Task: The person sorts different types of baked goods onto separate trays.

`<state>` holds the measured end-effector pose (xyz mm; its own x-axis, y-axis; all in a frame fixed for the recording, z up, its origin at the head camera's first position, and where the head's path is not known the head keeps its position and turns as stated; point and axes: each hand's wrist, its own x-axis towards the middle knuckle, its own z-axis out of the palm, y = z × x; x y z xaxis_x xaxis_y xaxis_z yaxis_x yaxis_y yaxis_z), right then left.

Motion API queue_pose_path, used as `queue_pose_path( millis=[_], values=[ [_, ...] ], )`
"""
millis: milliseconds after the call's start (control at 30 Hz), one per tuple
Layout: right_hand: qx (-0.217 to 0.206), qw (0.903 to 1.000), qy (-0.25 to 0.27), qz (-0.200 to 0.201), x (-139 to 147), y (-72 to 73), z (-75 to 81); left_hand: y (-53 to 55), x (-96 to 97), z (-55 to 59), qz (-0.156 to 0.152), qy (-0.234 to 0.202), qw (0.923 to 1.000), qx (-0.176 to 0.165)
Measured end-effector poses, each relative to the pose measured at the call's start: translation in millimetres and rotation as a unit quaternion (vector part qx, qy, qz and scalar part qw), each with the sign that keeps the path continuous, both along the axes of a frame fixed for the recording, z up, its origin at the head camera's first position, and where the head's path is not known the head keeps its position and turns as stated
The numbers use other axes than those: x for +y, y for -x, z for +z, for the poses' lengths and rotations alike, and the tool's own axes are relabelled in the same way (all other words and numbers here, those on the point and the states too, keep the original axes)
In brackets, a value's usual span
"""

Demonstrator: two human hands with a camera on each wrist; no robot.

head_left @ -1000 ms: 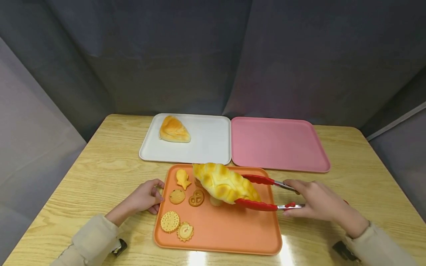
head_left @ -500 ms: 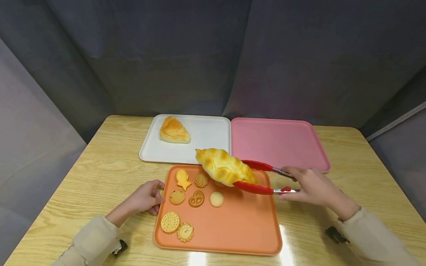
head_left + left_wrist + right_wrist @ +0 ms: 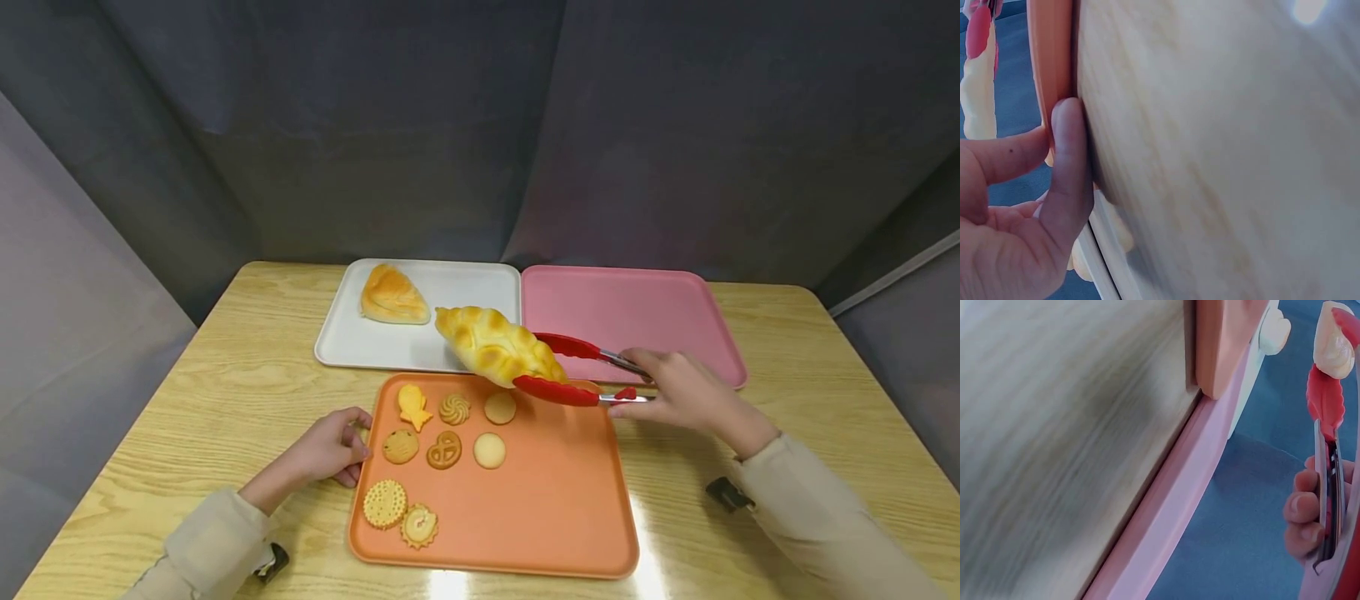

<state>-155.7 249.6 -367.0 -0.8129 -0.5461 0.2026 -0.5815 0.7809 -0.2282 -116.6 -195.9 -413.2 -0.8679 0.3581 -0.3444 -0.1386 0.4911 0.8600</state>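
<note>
Fingers of my right hand (image 3: 686, 392) curl round red-tipped tongs (image 3: 558, 392) gripping the braided bread (image 3: 495, 343) partly over the white tray (image 3: 358, 348), while my left hand (image 3: 330, 444) pinches the orange tray (image 3: 525, 517), presumably steadying it.

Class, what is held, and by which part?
The right hand holds tongs by their metal arms; these grip the braided bread near one end. The left hand pinches the orange tray by its edge.

Golden-patched yellow bread (image 3: 497, 345), red-and-silver tongs (image 3: 564, 392)
</note>
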Motion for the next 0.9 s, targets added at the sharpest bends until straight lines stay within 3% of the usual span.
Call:
queue_pose_path(
  millis=[567,900],
  values=[
    [-0.026,0.9996,0.006,-0.011,-20,39.9,0.5,0.6,0.5,1.3,0.0,0.002,1.0,0.001],
    [-0.079,0.9937,-0.003,-0.08,-38,59.6,-4.1,-0.7,0.3,0.0,0.002,0.002,1.0,0.001]
  ],
)
